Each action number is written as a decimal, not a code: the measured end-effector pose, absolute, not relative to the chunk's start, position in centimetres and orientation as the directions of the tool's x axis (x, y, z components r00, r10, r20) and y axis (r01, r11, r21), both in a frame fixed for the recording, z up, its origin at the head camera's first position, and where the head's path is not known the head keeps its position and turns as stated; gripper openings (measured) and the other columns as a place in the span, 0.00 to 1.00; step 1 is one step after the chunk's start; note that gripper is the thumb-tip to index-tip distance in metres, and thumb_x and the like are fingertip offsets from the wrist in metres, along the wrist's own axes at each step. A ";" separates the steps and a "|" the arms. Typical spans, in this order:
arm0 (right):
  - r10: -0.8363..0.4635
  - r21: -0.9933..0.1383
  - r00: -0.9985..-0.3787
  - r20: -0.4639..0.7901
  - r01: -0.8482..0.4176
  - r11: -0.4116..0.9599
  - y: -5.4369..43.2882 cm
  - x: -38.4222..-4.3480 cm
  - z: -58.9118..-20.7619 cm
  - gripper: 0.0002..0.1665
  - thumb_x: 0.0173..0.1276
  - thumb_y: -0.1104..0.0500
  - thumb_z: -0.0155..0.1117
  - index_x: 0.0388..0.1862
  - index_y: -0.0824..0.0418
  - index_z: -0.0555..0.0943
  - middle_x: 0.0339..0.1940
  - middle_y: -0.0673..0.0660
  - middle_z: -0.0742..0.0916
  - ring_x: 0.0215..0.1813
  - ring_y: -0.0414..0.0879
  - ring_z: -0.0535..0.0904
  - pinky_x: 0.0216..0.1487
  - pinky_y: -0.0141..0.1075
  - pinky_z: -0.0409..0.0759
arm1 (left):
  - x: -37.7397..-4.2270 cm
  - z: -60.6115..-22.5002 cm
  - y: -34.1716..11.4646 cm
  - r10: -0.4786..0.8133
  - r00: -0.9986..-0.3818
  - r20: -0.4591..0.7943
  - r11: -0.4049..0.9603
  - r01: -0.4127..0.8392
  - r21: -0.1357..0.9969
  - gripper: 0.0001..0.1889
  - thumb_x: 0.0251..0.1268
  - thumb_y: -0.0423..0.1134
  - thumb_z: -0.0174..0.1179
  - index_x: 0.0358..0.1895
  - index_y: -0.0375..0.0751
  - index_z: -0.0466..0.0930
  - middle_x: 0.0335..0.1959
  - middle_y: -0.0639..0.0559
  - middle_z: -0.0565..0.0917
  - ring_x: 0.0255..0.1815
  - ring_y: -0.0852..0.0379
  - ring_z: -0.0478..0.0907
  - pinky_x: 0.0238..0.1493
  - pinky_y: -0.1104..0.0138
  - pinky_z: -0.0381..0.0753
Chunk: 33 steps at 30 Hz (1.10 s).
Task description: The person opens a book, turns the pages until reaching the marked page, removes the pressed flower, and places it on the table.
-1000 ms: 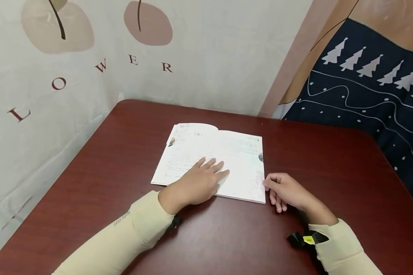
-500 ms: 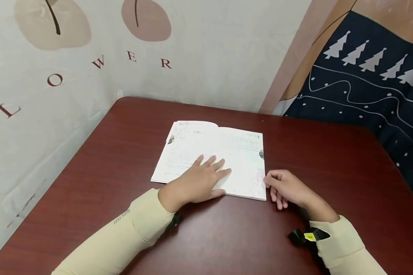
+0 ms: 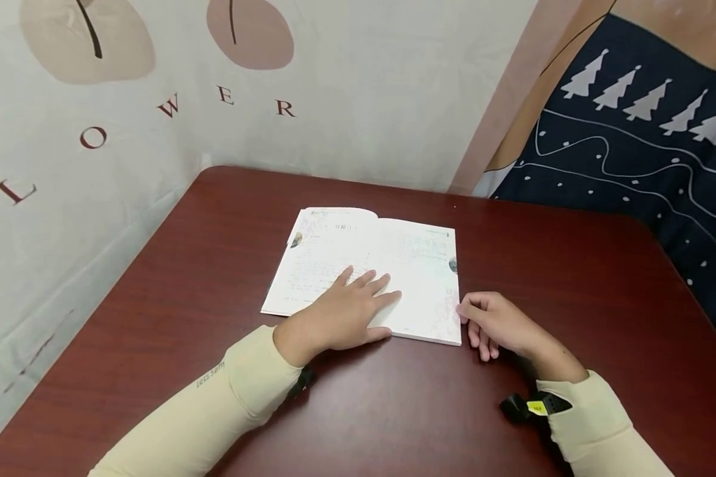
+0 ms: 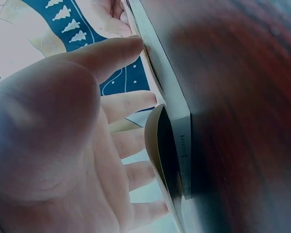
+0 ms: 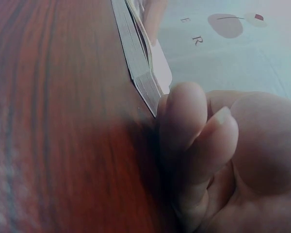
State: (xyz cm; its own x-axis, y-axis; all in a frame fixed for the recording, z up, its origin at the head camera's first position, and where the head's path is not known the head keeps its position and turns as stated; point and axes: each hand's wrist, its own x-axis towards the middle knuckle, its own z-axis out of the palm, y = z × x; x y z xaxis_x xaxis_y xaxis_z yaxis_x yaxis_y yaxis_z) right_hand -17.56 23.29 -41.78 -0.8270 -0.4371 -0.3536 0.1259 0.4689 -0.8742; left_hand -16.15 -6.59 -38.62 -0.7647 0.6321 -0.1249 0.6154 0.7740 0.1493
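Observation:
An open book with white printed pages lies on the dark red table. My left hand rests across its lower middle, fingers spread and straight. From below, the left wrist view shows the left palm at the book's lower edge, where some pages bow apart from the thick block. At the right page edge is my right hand, with the thumb and index finger pinching there; the other fingers hang curled. In the right wrist view curled fingers partly hide the book's corner and the thumb's contact.
The dark red table has rounded far corners. A pale cloth with letters and fruit shapes hangs behind and to the left. At the right hangs a navy cloth with white trees. A black wrist device sits under the right sleeve.
The left thumb has spread out to the right along the book's lower edge. The head view has shifted slightly, while the book and right hand keep their places.

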 end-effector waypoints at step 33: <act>-0.440 -0.871 -0.822 -0.362 0.130 0.473 23.2 -17.7 -41.5 0.17 0.79 0.57 0.48 0.36 0.71 0.72 0.16 0.57 0.80 0.10 0.44 0.77 0.11 0.35 0.73 | -16.0 -38.2 -6.7 0.623 -0.766 -0.161 0.782 0.600 0.169 0.31 0.75 0.58 0.51 0.77 0.56 0.62 0.80 0.48 0.60 0.82 0.45 0.54 0.80 0.43 0.45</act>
